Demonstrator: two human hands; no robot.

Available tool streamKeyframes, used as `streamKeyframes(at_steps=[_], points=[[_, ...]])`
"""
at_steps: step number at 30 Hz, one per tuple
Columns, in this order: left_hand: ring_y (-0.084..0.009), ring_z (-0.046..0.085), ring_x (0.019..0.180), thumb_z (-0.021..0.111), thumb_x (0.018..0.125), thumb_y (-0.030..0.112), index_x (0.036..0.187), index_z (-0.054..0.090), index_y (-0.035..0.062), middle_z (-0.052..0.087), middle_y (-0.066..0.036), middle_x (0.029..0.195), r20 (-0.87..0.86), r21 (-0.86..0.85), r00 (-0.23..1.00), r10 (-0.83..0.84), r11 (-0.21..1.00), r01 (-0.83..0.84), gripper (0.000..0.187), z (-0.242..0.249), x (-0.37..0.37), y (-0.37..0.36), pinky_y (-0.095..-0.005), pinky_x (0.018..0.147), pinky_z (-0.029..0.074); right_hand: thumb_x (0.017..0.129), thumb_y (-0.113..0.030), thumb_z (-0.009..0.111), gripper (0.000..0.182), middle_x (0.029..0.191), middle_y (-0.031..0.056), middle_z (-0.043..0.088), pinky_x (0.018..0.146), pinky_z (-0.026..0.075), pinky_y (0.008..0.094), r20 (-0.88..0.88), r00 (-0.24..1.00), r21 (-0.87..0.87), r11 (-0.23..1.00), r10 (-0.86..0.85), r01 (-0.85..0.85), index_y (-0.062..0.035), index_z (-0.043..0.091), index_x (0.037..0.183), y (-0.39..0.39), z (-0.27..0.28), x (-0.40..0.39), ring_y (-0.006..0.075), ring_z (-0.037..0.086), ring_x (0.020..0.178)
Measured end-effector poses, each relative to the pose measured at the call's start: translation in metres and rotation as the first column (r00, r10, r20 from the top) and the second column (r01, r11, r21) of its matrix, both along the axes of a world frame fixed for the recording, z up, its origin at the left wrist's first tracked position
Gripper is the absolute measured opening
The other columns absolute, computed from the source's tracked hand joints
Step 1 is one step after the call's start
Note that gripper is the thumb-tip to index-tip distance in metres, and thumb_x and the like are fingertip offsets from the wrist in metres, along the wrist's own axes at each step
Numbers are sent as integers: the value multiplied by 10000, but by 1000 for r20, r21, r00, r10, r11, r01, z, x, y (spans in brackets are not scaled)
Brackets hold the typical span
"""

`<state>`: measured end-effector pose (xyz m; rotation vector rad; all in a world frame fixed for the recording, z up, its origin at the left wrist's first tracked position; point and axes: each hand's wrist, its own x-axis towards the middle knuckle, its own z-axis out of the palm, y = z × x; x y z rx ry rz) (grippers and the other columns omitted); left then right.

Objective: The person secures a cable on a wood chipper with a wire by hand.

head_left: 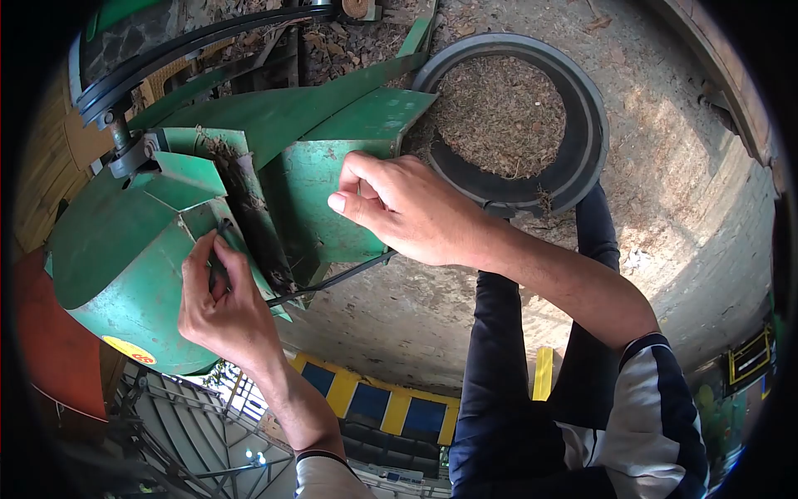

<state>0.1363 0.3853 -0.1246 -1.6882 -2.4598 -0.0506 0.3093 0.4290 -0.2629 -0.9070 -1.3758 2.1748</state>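
The green machine (125,249) stood in front of me, its rounded drum housing low on my left and its slanted chute (332,158) running up toward a black tub (582,100). My left hand (220,303) lay against the drum's edge, its grip pinched on a small part by the dark opening (249,216); I could not tell what that part was. My right hand (407,208) rested on the chute's flat panel, its grip curled, thumb pressed to the metal, holding nothing loose. The tub sat on the concrete floor (682,208) just beyond the chute's mouth, filled with dry chopped fibre (499,112). A black belt (166,54) ran over the machine's top. My dark trousers (507,382) showed below.
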Motion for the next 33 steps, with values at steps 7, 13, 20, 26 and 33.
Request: streamKeyframes(at_steps=[7, 13, 20, 26, 33], points=[[-20, 315, 573, 736, 923, 36, 1005, 770, 21, 545, 46, 679, -15, -58, 1000, -22, 998, 21, 90, 1, 1, -1, -240, 498, 247, 1051, -213, 600, 250, 626, 131, 628, 549, 494, 428, 11, 999, 71, 997, 32, -33, 10, 602, 939, -4, -1, 3, 260, 655, 550], [-72, 467, 571, 730, 899, -13, 990, 750, 16, 653, -51, 744, -17, -114, 1000, -26, 993, 24, 97, 6, 4, 8, -268, 482, 380, 1059, -205, 579, 244, 668, 148, 662, 612, 532, 453, -35, 999, 103, 995, 18, -14, 19, 599, 967, -13, -1, -5, 303, 701, 625], [-135, 531, 609, 735, 916, 19, 1048, 739, 55, 621, -61, 800, -104, -325, 978, -181, 935, 139, 136, 17, 3, 18, -336, 547, 437, 1046, -195, 619, 228, 828, 155, 672, 694, 520, 444, -137, 989, -20, 999, -48, 46, 8, 593, 1148, -25, -1, -36, 292, 698, 763], [-219, 634, 673, 681, 996, 101, 1082, 719, 79, 659, -68, 904, -122, -403, 960, -252, 897, 184, 96, 18, 0, 20, -383, 591, 482, 1046, -178, 615, 223, 785, 167, 665, 666, 512, 444, -196, 980, -87, 996, -21, 4, 26, 595, 1134, -17, 7, -40, 278, 692, 726], [-418, 665, 787, 535, 1065, 91, 1230, 579, 22, 649, -209, 973, -30, -356, 975, -222, 914, 197, 184, 13, 13, 12, -464, 666, 507, 1050, -188, 615, 234, 754, 152, 661, 639, 508, 429, -187, 982, -77, 997, -30, 16, 33, 601, 1125, -24, -3, -38, 258, 680, 691]])
